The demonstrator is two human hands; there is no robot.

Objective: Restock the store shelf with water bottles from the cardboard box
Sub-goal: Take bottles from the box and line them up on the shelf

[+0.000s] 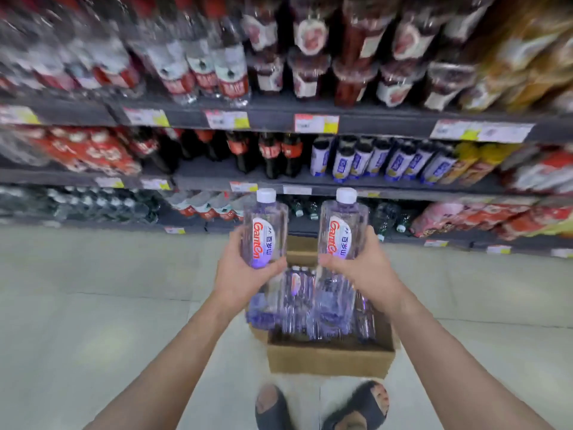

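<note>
Left grip [245,274] wraps 1 water bottle [265,231], right grip [361,268] wraps 2nd bottle [342,228]; I'd keep both upright, labels fwd, towards shelf [403,189].

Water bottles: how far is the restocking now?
Done: cannot tell; no matching bottles show on the shelves. In hand: left hand holds left bottle, right hand holds right bottle, above the box. Left: both to be shelved; more bottles stand in the box.
</note>
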